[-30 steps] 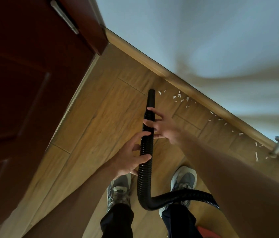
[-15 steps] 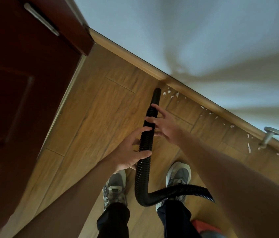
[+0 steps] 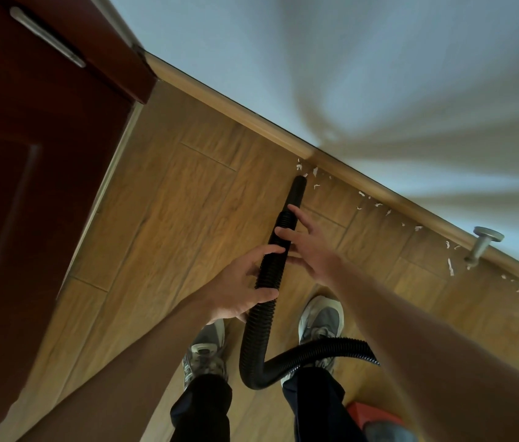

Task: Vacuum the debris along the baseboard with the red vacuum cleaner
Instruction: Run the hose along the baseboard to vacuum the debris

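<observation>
A person stands facing the baseboard (image 3: 251, 120) with both arms stretched forward and down, both hands on the black ribbed hose (image 3: 253, 333) of the red vacuum cleaner (image 3: 366, 413). The left hand (image 3: 239, 290), the farther of the 2 from the baseboard, grips the hose with fingers over the top and thumb curled beneath. The right hand (image 3: 310, 247), closer to the baseboard, lies against the hose's smooth cuff with its fingers straight and spread, the forefinger pointing along the nozzle (image 3: 296, 194).

The nozzle's tip sits just short of the baseboard, touching or almost touching the first white flakes of debris (image 3: 315, 171). More flakes trail rightward along the baseboard's foot, past a metal door stop (image 3: 483, 245) that juts out from it.

Behind the hands, away from the baseboard, the hose drops between the left shoe (image 3: 204, 349) and right shoe (image 3: 322, 317), bends sharply and passes under the right forearm. Only a red corner of the vacuum cleaner shows, well back from the baseboard behind the right leg.

A dark red door (image 3: 28, 186) meets the baseboard's left end. Between the door's edge and the nozzle, bare wooden floor (image 3: 172, 218) runs up to the baseboard.
</observation>
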### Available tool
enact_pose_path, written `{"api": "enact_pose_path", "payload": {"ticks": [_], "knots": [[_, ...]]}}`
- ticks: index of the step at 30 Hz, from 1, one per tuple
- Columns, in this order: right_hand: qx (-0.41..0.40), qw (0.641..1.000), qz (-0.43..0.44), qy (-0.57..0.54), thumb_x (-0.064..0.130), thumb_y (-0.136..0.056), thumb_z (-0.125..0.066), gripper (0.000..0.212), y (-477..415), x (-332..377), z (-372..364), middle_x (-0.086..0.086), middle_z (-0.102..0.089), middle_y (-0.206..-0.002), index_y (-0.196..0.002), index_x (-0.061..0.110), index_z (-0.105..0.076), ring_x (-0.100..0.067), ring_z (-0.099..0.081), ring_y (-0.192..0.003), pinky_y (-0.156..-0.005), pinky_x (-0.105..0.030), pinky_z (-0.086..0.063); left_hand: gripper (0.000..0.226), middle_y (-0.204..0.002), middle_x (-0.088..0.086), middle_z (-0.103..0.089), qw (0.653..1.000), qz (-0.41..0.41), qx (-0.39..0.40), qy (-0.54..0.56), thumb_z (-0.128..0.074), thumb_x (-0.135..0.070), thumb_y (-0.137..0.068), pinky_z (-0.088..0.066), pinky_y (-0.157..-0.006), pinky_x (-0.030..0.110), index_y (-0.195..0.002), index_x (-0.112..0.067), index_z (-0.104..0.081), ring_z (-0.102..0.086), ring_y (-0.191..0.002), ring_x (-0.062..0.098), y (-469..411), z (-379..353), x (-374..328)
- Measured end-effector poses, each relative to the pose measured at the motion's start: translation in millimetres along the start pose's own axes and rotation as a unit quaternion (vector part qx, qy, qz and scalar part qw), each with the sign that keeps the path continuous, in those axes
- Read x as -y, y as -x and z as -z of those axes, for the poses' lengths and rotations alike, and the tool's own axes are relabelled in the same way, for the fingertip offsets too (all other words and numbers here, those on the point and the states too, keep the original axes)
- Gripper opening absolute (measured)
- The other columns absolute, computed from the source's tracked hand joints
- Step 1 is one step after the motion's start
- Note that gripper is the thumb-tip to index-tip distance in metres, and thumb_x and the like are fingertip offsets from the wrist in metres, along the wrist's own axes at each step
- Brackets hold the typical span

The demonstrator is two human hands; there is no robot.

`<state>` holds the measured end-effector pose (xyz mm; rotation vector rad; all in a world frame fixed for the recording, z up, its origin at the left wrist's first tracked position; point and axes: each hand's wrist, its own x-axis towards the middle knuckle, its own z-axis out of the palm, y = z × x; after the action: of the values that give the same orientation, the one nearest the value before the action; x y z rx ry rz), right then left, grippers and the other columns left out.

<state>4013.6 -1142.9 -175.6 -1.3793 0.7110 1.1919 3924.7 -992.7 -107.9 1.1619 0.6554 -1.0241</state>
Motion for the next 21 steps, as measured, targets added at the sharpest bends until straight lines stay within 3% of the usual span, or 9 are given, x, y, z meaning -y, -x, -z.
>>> {"api": "enact_pose_path", "payload": {"ticks": [9, 17, 21], "knots": [[0.007, 1.000, 0.012, 0.009, 0.005, -0.091, -0.067, 0.068, -9.5, 23.6, 1.5, -0.004, -0.061, -0.117, -0.147, 0.037, -0.044, -0.020, -0.070, -0.096, -0.062, -0.031, -0.059, 0.064, -0.122, 0.002, -0.055, 0.999, -0.021, -0.031, -0.003, -0.066, -0.007, -0.092, -0.062, -0.065, 0.049, -0.132, -0.053, -0.046, -0.070, -0.100, 0.024, -10.2, -2.6, -12.2], [0.020, 0.999, 0.023, 0.028, 0.005, -0.091, -0.068, 0.067, -13.5, 30.6, 0.4, -0.009, -0.058, -0.129, -0.146, 0.037, -0.045, -0.024, -0.067, -0.106, -0.076, -0.037, -0.061, 0.065, -0.124, 0.003, -0.056, 0.999, -0.019, -0.044, -0.005, -0.065, -0.006, -0.092, -0.062, -0.065, 0.048, -0.134, -0.052, -0.045, -0.069, -0.101, 0.024, -11.7, -2.9, -15.3], [0.010, 1.000, 0.019, 0.013, 0.005, -0.091, -0.068, 0.067, -8.2, 24.1, 9.1, -0.005, -0.060, -0.122, -0.145, 0.038, -0.046, -0.022, -0.069, -0.099, -0.072, -0.036, -0.061, 0.065, -0.123, 0.004, -0.055, 0.999, -0.012, -0.026, -0.026, -0.065, -0.006, -0.093, -0.061, -0.066, 0.051, -0.136, -0.050, -0.043, -0.070, -0.099, 0.024, -13.0, -8.8, -16.0]]}}
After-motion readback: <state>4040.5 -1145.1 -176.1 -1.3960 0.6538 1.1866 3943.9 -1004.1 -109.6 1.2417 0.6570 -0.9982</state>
